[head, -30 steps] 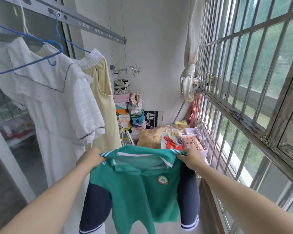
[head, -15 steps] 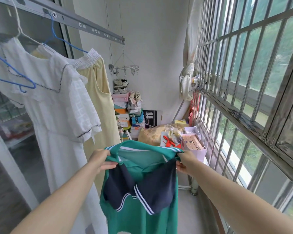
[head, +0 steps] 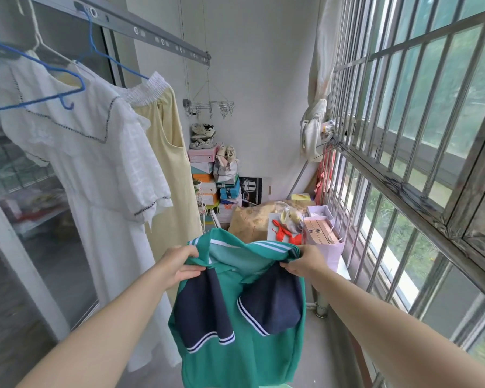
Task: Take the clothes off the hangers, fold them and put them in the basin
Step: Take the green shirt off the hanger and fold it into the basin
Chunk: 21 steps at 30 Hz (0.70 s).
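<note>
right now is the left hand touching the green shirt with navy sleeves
Touching. The head view shows the left hand pinching the green shirt with navy sleeves at its shoulder.

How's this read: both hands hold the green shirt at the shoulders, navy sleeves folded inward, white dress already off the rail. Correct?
One error: the white dress hangs from the rail, beside the yellow garment, as the head view shows. The rest holds: left hand and right hand grip the green shirt at the shoulders, navy sleeves folded inward.
</note>
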Tool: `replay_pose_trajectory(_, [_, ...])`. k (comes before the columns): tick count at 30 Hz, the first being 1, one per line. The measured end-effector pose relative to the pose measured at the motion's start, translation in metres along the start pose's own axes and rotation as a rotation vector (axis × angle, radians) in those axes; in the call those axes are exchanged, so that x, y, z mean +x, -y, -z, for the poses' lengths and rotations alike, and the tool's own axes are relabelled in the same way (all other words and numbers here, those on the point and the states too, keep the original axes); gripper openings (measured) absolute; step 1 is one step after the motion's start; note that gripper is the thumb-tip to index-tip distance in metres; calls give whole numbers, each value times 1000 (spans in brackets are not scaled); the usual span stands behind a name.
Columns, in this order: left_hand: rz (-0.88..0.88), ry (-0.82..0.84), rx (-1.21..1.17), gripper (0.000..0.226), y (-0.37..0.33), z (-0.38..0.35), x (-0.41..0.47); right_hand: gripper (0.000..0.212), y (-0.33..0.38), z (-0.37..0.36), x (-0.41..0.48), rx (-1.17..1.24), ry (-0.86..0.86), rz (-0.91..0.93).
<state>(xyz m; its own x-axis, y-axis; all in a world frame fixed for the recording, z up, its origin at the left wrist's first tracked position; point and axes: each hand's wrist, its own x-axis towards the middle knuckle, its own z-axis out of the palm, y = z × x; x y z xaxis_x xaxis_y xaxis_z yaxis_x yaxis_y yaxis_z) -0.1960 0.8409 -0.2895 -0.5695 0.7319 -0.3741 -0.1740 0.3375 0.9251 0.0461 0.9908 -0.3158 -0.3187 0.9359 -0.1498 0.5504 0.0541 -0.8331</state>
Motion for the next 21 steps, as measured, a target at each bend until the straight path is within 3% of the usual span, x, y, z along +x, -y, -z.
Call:
replay_pose_trajectory(5, [-51, 21, 158, 56, 7, -2, 3, 10, -1, 7, -7, 49, -69, 33])
replay_pose_trajectory(10, [-201, -150, 301, 25, 7, -5, 2, 28, 2, 13, -7, -106, -91, 120])
replay_pose_trajectory(12, [-239, -231, 381, 19, 6, -3, 8, 23, 6, 17, -5, -32, -68, 124])
replay_pose_trajectory(17, [-139, -404, 875, 40, 6, -11, 16, 12, 1, 8, -4, 39, -124, -6])
replay_pose_trajectory(21, [-153, -376, 819, 38, 13, -33, 18, 9, -3, -9, -6, 143, -140, -66])
